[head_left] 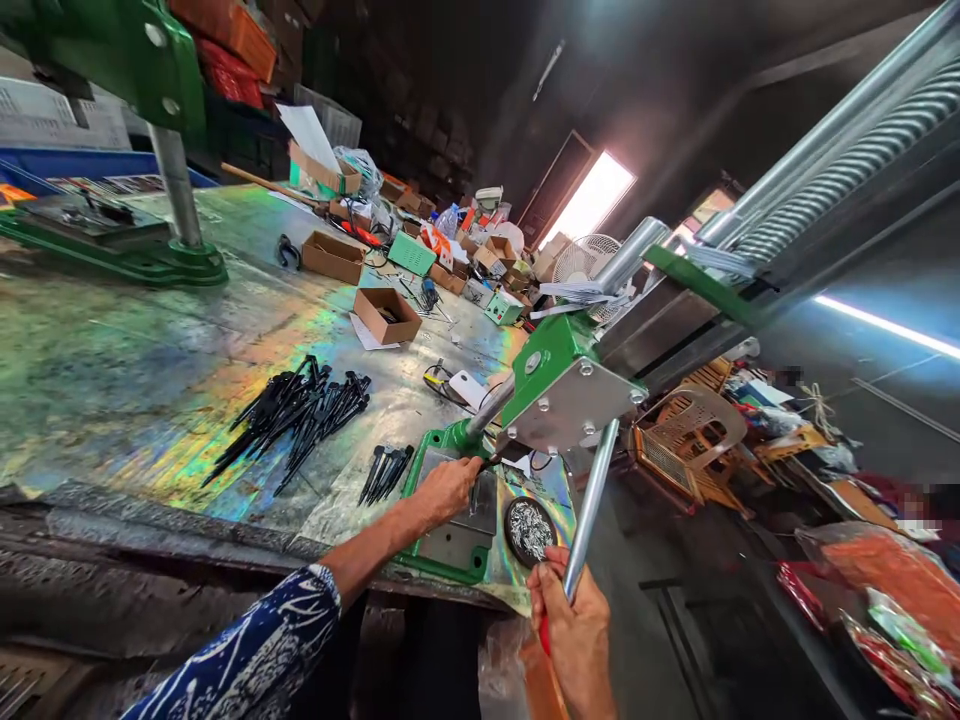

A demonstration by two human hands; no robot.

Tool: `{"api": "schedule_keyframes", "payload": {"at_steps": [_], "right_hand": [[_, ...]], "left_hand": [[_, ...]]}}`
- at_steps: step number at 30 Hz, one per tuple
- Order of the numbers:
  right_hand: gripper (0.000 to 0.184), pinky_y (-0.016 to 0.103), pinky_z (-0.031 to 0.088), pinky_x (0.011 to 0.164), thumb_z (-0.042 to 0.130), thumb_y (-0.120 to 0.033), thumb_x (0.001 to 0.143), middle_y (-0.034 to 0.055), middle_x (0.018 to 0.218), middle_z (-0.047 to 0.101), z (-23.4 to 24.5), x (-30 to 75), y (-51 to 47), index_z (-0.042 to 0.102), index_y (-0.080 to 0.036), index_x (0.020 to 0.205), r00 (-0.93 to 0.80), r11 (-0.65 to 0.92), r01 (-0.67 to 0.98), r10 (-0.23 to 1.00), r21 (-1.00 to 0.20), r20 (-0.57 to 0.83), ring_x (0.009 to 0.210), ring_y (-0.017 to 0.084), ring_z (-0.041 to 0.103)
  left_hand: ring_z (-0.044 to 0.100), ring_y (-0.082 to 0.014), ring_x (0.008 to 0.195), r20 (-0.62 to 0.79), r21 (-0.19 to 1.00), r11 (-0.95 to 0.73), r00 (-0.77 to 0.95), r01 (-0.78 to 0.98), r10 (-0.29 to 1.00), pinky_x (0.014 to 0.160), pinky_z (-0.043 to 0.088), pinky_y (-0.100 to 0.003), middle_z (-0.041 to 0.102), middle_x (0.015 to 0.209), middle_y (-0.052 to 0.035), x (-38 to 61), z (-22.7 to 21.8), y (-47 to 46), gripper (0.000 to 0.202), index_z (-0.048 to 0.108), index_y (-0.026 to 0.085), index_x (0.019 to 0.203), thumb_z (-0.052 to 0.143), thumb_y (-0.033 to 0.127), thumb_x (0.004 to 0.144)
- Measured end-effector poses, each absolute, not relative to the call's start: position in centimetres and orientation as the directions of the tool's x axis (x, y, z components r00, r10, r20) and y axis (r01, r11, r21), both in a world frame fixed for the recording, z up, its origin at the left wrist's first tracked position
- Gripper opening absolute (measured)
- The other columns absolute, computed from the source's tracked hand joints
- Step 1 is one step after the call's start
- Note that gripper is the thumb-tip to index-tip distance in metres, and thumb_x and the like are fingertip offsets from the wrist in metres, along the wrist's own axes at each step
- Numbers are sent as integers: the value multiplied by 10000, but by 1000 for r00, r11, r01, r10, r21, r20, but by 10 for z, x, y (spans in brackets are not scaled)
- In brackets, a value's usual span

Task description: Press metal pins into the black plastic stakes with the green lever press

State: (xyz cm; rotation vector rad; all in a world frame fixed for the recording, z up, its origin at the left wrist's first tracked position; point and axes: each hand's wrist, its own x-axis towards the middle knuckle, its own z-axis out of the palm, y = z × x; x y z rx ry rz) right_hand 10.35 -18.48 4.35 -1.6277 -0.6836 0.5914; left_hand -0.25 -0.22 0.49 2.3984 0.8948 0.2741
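Note:
A green hand press (559,385) stands at the bench's near edge. My right hand (574,625) is wrapped round its steel lever (592,505), near the red grip at the lever's end. My left hand (448,488) rests on the press's grey base plate (457,535), fingers pinched on a thin black part under the press head. A round black dish of small silver pieces (530,531) sits between my hands. A few black pins (386,472) lie just left of the press, and a bigger pile of black pins (296,415) lies further left.
The metal bench (150,370) carries open cardboard boxes (386,315), tools and a second green press (112,240) at far left. A white fan (589,262) stands behind. Plastic chairs (686,440) and clutter fill the floor at right.

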Motion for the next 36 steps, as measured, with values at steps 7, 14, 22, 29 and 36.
{"api": "schedule_keyframes", "payload": {"at_steps": [7,14,22,29,36], "right_hand": [[506,210,384,330,738,-524,634,-10,576,583,59,102,-199,525,-159,913,673,-184,64,734,-981,-93,403,113,465],[488,197,368,313,758,-512,627,-7,563,580,79,91,-205,561,-154,894,706,-151,51,705,-987,-71,378,95,428],[545,236,403,325,760,-551,615,18,592,601,73,106,-206,551,-149,919,617,-229,0,766,-973,-181,404,128,478],[542,235,407,320,770,-552,596,-6,590,585,58,103,-200,539,-170,903,675,-190,-41,718,-981,-167,394,121,470],[516,230,399,320,735,-553,656,-7,619,586,38,111,-193,504,-183,932,668,-172,-30,729,-985,-148,404,121,476]], "left_hand": [[627,-237,931,-5,545,-636,761,547,649,726,465,-307,631,1043,-95,-3,3,-2,354,470,190,1110,432,81,776],[626,-229,923,3,553,-629,754,546,657,730,458,-300,628,1041,-91,-4,6,-3,316,481,196,1095,434,109,796],[629,-225,903,-29,549,-611,744,570,668,705,449,-291,631,1035,-89,-3,8,-4,316,473,191,1124,427,141,816],[624,-217,912,-32,557,-599,736,575,676,712,442,-282,628,1035,-83,-2,6,-4,310,484,198,1121,418,130,826],[616,-224,921,-29,583,-595,746,553,665,746,451,-305,617,1022,-90,-2,3,-3,308,486,201,1124,403,125,837]]}}
